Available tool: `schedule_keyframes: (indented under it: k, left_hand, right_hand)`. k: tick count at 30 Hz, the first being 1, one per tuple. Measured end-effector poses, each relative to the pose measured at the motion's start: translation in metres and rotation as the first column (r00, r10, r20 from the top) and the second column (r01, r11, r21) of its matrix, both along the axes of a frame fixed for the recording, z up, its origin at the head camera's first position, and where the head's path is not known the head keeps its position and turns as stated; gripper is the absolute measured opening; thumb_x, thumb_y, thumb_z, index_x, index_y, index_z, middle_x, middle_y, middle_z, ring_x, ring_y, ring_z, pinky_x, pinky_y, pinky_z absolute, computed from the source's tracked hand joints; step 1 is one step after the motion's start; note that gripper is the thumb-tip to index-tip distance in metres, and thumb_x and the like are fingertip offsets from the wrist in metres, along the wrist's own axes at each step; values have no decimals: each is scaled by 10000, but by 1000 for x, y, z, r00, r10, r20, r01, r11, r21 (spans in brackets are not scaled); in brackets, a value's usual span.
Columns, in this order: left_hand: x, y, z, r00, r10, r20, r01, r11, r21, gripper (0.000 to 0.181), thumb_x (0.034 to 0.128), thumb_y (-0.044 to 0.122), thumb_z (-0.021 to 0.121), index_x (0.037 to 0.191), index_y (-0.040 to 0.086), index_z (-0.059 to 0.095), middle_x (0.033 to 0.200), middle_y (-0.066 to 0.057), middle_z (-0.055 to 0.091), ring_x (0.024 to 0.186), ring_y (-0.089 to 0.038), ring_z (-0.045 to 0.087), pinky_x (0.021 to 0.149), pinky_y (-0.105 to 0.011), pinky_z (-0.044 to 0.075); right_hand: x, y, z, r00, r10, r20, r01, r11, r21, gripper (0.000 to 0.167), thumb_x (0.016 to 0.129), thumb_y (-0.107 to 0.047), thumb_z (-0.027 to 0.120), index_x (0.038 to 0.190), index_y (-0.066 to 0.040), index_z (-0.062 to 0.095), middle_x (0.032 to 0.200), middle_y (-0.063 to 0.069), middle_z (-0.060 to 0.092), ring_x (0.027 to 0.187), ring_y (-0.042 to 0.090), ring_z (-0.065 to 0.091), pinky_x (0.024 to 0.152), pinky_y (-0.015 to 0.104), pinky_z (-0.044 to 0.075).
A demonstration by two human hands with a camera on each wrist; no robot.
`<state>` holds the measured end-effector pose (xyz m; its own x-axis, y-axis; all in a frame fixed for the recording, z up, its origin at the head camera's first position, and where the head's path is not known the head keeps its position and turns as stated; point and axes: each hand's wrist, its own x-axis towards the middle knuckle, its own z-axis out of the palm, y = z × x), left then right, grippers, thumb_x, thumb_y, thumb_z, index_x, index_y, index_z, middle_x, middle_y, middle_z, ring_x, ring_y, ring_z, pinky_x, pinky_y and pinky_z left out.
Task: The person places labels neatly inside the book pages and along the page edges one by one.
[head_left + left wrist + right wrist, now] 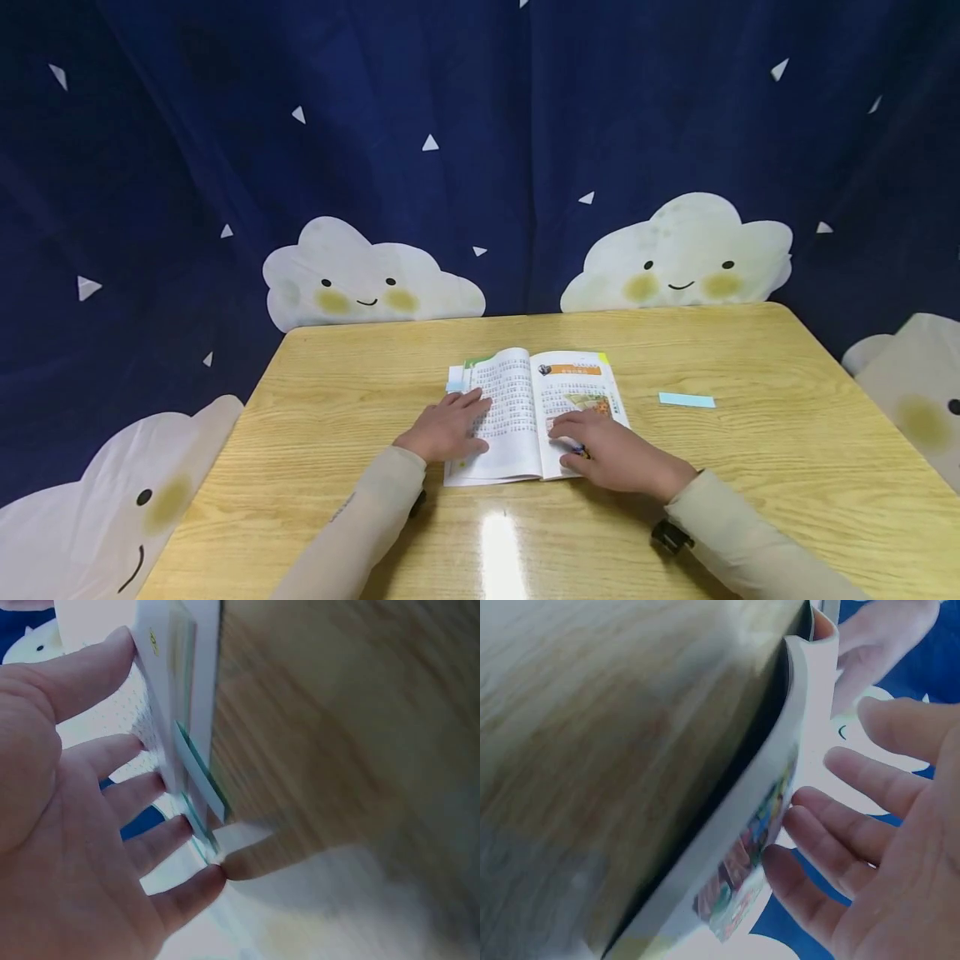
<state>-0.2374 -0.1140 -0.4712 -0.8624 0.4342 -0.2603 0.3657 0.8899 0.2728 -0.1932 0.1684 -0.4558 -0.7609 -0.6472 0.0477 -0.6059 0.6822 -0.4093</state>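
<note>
An open book (516,417) lies on the wooden table, text on its left page, an orange heading and coloured pictures on its right page. My left hand (450,427) rests on the left page near its outer edge, fingers spread; the left wrist view shows the same hand (97,802) with thumb and fingers at the page (161,682). Over the lower part of the right page lies my right hand (618,452), fingers slightly bent. In the right wrist view that hand (877,832) has its fingertips beside the picture page (754,847), pinching nothing.
A light blue strip (686,401) lies on the table (765,467) right of the book. Pale tabs (454,378) stick out at the book's upper left edge. Behind the table hangs a dark blue curtain (495,183) with white clouds and triangles.
</note>
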Motion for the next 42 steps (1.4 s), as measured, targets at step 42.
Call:
schedule_keyframes:
  k: [42]
  left_hand:
    - [-1, -6, 6, 998, -12, 60, 10, 1000, 30, 660, 975, 299, 603, 1557, 129, 341, 1668, -14, 236, 1538, -347, 220, 1232, -502, 275]
  right_hand:
    - [-75, 154, -12, 889, -448, -94, 458, 871, 179, 94, 880, -106, 657, 885, -59, 738, 864, 112, 721, 736, 223, 628, 694, 455, 542]
